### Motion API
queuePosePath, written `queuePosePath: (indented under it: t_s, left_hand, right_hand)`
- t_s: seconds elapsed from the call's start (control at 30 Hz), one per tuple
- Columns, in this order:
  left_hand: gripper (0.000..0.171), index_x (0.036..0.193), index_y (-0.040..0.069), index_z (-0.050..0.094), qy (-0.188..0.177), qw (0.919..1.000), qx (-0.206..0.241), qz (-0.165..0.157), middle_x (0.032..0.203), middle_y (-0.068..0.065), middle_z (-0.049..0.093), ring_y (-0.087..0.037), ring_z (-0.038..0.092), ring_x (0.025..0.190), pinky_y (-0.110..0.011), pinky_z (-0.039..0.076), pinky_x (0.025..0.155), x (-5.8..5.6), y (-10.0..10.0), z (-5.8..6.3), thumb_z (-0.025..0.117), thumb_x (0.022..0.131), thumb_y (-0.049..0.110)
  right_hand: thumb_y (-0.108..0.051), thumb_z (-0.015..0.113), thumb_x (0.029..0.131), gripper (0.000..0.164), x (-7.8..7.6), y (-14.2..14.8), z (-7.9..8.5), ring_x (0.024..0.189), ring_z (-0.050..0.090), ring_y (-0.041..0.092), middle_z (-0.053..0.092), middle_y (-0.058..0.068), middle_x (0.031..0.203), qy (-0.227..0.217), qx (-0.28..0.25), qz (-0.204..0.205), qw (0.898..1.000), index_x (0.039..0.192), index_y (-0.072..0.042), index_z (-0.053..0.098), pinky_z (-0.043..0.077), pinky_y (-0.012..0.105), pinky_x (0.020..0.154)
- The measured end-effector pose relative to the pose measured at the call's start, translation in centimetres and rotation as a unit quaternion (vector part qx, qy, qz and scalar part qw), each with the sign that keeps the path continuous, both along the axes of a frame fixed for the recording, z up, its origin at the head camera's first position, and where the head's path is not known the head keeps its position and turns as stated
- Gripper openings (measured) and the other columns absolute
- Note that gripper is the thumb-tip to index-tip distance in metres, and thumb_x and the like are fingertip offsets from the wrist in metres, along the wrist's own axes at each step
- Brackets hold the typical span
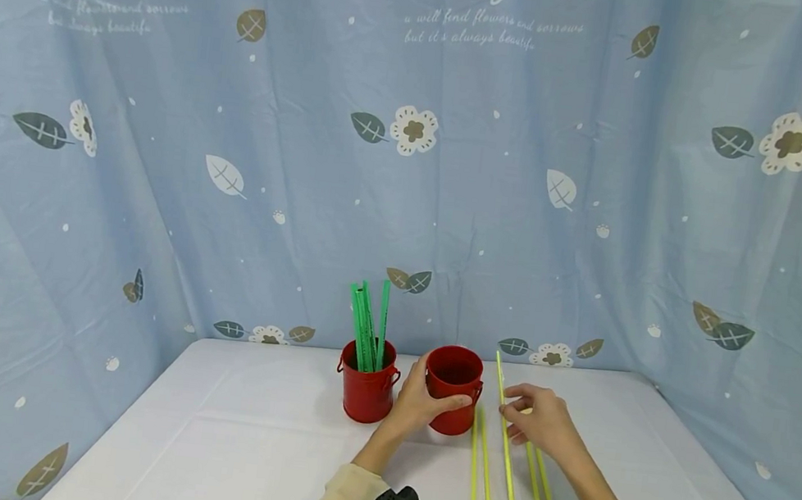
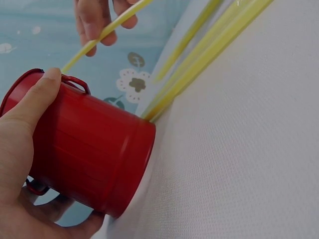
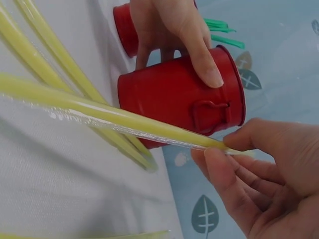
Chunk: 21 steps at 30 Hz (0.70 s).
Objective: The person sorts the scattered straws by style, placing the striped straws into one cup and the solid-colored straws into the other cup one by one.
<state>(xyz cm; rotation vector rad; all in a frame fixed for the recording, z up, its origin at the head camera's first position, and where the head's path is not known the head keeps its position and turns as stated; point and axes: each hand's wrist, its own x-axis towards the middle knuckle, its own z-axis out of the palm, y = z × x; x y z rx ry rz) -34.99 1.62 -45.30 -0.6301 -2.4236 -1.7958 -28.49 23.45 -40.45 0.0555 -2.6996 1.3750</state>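
Observation:
My left hand [image 1: 420, 405] grips a small red metal bucket [image 1: 454, 419] from its left side, with the thumb across the front near the rim. In the left wrist view this bucket [image 2: 102, 144] has small wire handles at its sides, and its base is close to the white tabletop. To the right of it, my right hand [image 1: 543, 421] pinches a long yellow straw [image 1: 509, 473] near its upper end between thumb and fingers. Clear film shows along the straw [image 3: 124, 119] in the right wrist view. It slants up beside the bucket, outside its mouth.
A second red bucket [image 1: 365, 401] stands to the left with several upright green straws [image 1: 366, 328] in it. More yellow straws [image 1: 485, 486] lie on the white table [image 1: 239, 430] below my hands. A blue patterned curtain [image 1: 316, 216] hangs behind the table's back edge.

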Motion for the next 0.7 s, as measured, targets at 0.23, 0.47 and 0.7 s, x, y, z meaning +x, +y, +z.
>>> queuePosePath:
  t_s: [0.23, 0.47, 0.7]
  left_hand:
    - [0.086, 0.148, 0.022, 0.032, 0.000, 1.0000, -0.002, 0.001, 0.142, 0.002, 0.047, -0.019, 0.046, 0.129, -0.039, 0.055, 0.093, -0.05, -0.03, -0.03, 0.080, 0.079, 0.040]
    - [0.085, 0.148, 0.022, 0.032, 0.003, 1.0000, 0.001, -0.004, 0.142, 0.002, 0.047, -0.018, 0.046, 0.129, -0.037, 0.055, 0.093, 0.01, -0.07, 0.00, 0.080, 0.080, 0.039]
    - [0.084, 0.147, 0.022, 0.033, 0.005, 1.0000, 0.004, -0.007, 0.142, 0.003, 0.048, -0.018, 0.046, 0.129, -0.036, 0.056, 0.092, 0.02, -0.08, 0.05, 0.080, 0.080, 0.038]
  right_hand:
    - [-0.011, 0.070, 0.089, 0.027, -0.24, 0.26, 0.09, 0.059, 0.069, 0.016, 0.073, 0.015, 0.091, 0.021, 0.003, -0.006, 1.000, 0.112, 0.003, 0.065, 0.058, 0.029, 0.053]
    - [-0.012, 0.068, 0.090, 0.023, -0.36, 0.41, 0.24, 0.060, 0.070, 0.016, 0.073, 0.014, 0.089, 0.032, -0.010, -0.017, 0.999, 0.108, 0.001, 0.067, 0.058, 0.027, 0.053]
    - [-0.012, 0.069, 0.089, 0.021, -0.35, 0.57, 0.39, 0.060, 0.070, 0.016, 0.074, 0.015, 0.089, 0.064, -0.029, -0.015, 0.997, 0.106, 0.000, 0.068, 0.058, 0.028, 0.053]
